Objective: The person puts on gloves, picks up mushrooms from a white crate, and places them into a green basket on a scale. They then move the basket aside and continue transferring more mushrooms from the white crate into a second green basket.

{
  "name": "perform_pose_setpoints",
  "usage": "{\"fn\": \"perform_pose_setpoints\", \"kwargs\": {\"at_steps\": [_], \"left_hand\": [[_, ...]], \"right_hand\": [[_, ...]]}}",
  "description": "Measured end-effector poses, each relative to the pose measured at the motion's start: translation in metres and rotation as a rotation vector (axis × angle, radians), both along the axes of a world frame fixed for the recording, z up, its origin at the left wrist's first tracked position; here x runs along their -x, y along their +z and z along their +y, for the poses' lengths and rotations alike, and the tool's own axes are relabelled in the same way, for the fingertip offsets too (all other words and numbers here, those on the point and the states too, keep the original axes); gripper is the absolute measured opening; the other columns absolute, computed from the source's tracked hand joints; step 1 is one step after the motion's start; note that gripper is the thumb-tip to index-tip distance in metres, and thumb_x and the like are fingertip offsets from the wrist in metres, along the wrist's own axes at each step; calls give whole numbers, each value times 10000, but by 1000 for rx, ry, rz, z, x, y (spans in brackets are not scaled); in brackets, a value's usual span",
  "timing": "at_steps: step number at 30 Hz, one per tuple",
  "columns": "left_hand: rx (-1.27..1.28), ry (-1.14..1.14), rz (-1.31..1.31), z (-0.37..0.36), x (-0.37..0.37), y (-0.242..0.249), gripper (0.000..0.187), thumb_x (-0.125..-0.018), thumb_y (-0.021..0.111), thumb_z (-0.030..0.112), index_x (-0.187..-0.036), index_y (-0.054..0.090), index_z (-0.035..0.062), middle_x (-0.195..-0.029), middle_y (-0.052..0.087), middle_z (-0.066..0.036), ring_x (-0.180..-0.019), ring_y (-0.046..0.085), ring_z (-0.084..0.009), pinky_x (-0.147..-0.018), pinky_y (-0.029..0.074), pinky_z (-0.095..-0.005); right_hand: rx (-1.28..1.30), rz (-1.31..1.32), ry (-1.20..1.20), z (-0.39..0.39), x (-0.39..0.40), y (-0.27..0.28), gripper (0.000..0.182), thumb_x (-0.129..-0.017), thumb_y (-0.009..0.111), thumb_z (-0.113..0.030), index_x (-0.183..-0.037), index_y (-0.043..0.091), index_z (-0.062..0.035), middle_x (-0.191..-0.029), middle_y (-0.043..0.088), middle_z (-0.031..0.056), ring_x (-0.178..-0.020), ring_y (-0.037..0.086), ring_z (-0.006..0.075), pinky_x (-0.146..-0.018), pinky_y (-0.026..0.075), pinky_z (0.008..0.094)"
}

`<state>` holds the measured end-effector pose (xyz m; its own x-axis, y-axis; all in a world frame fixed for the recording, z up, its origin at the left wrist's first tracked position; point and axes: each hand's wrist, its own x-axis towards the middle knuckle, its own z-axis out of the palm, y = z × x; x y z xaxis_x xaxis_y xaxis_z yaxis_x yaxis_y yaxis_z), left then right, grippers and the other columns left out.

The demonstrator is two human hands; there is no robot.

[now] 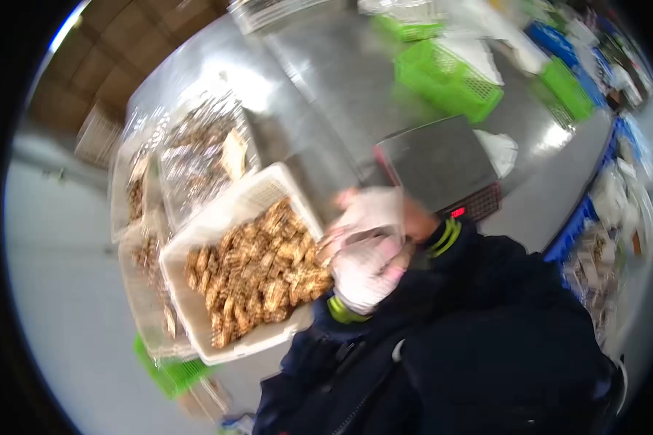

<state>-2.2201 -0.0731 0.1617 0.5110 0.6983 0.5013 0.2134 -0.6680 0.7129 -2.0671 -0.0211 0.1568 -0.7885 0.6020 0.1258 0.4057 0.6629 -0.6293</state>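
Observation:
My left hand (363, 279), in a white glove with pinkish fingertips showing, is close against my right hand (417, 221), and both are smeared by motion. A white, blurred patch (374, 209) lies at the right hand's fingers; I cannot tell whether it is a glove or something held. Just left of the hands stands a white plastic crate (232, 194) with brown, knobbly pieces like mushrooms (257, 268) heaped in it. Beyond the right hand is a scale (439, 163) with a dark flat top and a red lit display (458, 212).
Clear-wrapped bins (203, 145) of brown pieces stand behind the crate on the metal table (319, 65). Green baskets (450, 80) sit past the scale. On the right, a blue-edged crate (580, 228) has bags around it. Another green basket (170, 373) lies below the crate.

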Motion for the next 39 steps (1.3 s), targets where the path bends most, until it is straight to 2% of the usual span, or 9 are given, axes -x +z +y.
{"fn": "perform_pose_setpoints", "kwargs": {"at_steps": [1, 3, 6, 13, 18, 23, 25, 27, 39], "left_hand": [[96, -3, -32, -2, -1, -6, 118, -779, 677, 105, -705, 592, 68, -599, 526, -97, -556, 544, -279, -519, 422, -359], [186, 80, -101, -11, -4, -13, 117, -807, 664, 125, -728, 603, 66, -601, 542, -108, -536, 549, -291, -503, 425, -355], [285, 65, -32, -17, 1, -19, 127, -829, 647, 141, -739, 605, 62, -605, 546, -129, -539, 551, -307, -503, 432, -361], [503, -31, -140, -38, -3, -51, 95, -845, 622, 154, -824, 582, 70, -682, 564, -151, -638, 579, -343, -569, 462, -385], [492, 26, -138, -37, -3, -53, 136, -848, 638, 161, -795, 588, 46, -679, 551, -135, -614, 559, -302, -578, 454, -336], [297, 19, -54, -36, 6, -41, 213, -843, 643, 178, -709, 539, 49, -605, 515, -127, -583, 548, -326, -531, 431, -380], [223, 57, -62, -39, 7, -45, 216, -837, 647, 182, -701, 540, 52, -598, 499, -131, -581, 543, -328, -530, 430, -383], [285, 35, -56, -40, 10, -44, 216, -831, 653, 179, -697, 540, 53, -613, 504, -131, -588, 542, -333, -530, 431, -381], [426, 31, -31, -38, 4, -53, 257, -856, 650, 212, -690, 530, 55, -601, 500, -142, -591, 544, -338, -531, 438, -376]], "right_hand": [[-289, -20, 250, 15, 2, 26, 377, -822, 528, -279, -1176, 578, -159, -1168, 571, 57, -1171, 493, 259, -937, 396, 388], [-834, -81, -4, 18, 29, 1, 364, -804, 502, -262, -1160, 559, -214, -1150, 561, 11, -1156, 486, 261, -933, 399, 382], [-976, -220, -57, 13, 44, -1, 344, -780, 497, -253, -1120, 545, -235, -1149, 540, -26, -1176, 456, 272, -893, 427, 385], [-876, -448, -111, -9, 34, 1, 262, -727, 537, -205, -986, 555, -174, -1013, 509, -49, -1103, 468, 208, -847, 447, 289], [-783, -609, -84, -11, 35, 4, 380, -778, 517, -263, -1157, 545, -272, -1191, 512, -89, -1240, 400, 233, -963, 384, 495], [-3161, -2168, -690, -4, 38, -52, 681, -895, 307, -628, -1286, 448, -89, -969, 520, 118, -924, 525, 248, -873, 449, 297], [-3100, -2151, -795, -6, 33, -68, 769, -826, 343, -703, -1288, 445, -96, -932, 539, 120, -984, 532, 239, -862, 451, 316], [-3771, -2189, 624, -17, 31, -29, 667, -884, 318, -622, -1259, 464, -90, -997, 555, 167, -1077, 518, 256, -903, 432, 329], [-3116, -2401, 551, -20, 16, -47, 455, -897, 409, -405, -1193, 452, -61, -1180, 456, 130, -1152, 421, 279, -976, 363, 380]]}}
